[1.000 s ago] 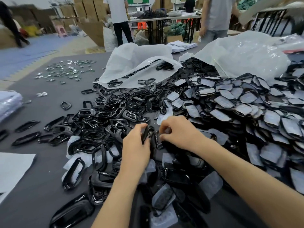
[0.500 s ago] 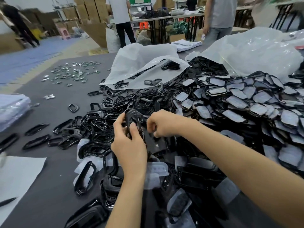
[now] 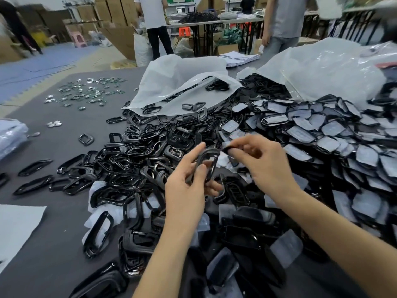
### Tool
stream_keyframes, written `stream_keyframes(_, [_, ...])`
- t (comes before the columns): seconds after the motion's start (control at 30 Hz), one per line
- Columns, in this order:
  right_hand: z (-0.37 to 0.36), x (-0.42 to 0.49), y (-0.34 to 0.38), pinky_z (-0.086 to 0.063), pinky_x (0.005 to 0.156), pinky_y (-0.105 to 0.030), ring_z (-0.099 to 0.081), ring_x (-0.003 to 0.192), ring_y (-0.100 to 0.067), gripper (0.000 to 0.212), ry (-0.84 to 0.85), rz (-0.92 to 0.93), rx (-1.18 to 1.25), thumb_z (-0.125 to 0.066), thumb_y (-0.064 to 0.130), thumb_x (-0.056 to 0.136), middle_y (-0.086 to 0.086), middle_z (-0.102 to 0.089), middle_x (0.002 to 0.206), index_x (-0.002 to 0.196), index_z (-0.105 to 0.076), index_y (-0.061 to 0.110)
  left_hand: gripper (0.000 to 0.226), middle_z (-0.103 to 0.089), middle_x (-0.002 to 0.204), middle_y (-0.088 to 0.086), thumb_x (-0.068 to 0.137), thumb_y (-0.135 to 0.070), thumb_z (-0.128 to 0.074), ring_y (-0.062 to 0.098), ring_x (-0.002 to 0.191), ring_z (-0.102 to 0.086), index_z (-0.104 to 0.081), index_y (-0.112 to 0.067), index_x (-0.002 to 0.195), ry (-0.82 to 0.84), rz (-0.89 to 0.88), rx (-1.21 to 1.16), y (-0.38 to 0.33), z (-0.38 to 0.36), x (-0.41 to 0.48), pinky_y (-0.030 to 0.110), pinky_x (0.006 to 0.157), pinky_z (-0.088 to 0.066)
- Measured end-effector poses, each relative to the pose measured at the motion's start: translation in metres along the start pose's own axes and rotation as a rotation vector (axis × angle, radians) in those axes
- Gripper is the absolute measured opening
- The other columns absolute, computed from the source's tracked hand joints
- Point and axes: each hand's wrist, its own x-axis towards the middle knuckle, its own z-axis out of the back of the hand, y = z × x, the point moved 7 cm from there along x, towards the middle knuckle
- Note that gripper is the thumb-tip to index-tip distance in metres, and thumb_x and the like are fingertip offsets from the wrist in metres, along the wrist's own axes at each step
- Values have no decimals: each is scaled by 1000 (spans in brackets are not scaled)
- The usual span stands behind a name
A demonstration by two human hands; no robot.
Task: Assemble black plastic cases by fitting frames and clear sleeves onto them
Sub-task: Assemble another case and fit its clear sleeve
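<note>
Two hands: left hand [image 3: 184, 190] curls its fingers [image 3: 192, 157] round a black frame [image 3: 208, 163]; right hand [image 3: 265, 166] pinches a small dark piece [image 3: 228, 149] (maybe a case).
Where: both held just above the pile [image 3: 129, 151] on the tabletop [image 3: 53, 244].
Do well: match the edges first, then press softly.

Too blurred to name: the small dark piece [image 3: 227, 149] pinched in the fingers [image 3: 247, 147] of the right hand [image 3: 265, 168]. Partly hidden behind the left hand [image 3: 184, 196]: the black frame [image 3: 214, 163]. Too small to identify, shiny bits [image 3: 86, 93] far across the desk [image 3: 53, 151]; cut by the left edge, a white sheet [image 3: 17, 229] and a plastic bag [image 3: 10, 134].
</note>
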Motion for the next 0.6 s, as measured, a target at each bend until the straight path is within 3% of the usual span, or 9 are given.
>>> stream_keyframes(0.07, [13,-18,-7,-42,54,-18,-52,53,-10,13,2,-66,137,-69,20,85,7,-62,61,80,-71,32,34,-70,84,-10,99,-4,-47,15,52,-64,-69,-30,99,34,-1,7,0,-9,-4,19,50,-50])
stream_keyframes(0.2, [26,-44,-9,-53,56,-21,-68,63,-16,7,-17,-114,357,-67,24,85,0,-73,76,84,-74,25,25,-67,70,-7,98,-3,-49,13,52,-64,-69,-14,90,69,20,48,5,-23,-11,21,51,-51])
stream_keyframes(0.27, [26,-49,-11,-55,60,-20,-69,67,-14,8,-16,-147,417,-66,27,80,-1,-73,76,82,-74,25,19,-69,68,-4,95,-7,-55,14,57,-66,-70,-18,93,94,-2,133,7,-28,-15,26,58,-54])
stream_keyframes(0.33, [21,-53,-15,-54,59,-20,-69,64,-14,12,4,-183,466,-67,13,83,-3,-73,74,84,-72,24,17,-70,75,-4,92,-12,-61,14,65,-68,-71,-25,94,119,-31,217,7,-34,-18,29,64,-55])
stream_keyframes(0.47, [12,-58,-16,-56,61,-22,-71,64,-21,28,56,-233,548,-66,8,83,-8,-74,76,104,-61,25,24,-72,90,-5,88,-12,-67,7,76,-68,-67,-35,94,160,-75,287,4,-41,-22,20,69,-50])
stream_keyframes(0.6, [11,-59,-18,-55,59,-22,-70,59,-22,21,61,-300,628,-59,2,88,-12,-74,74,106,-63,14,35,-71,92,-12,89,-10,-65,1,82,-65,-64,-43,96,172,-76,367,3,-43,-23,18,74,-49])
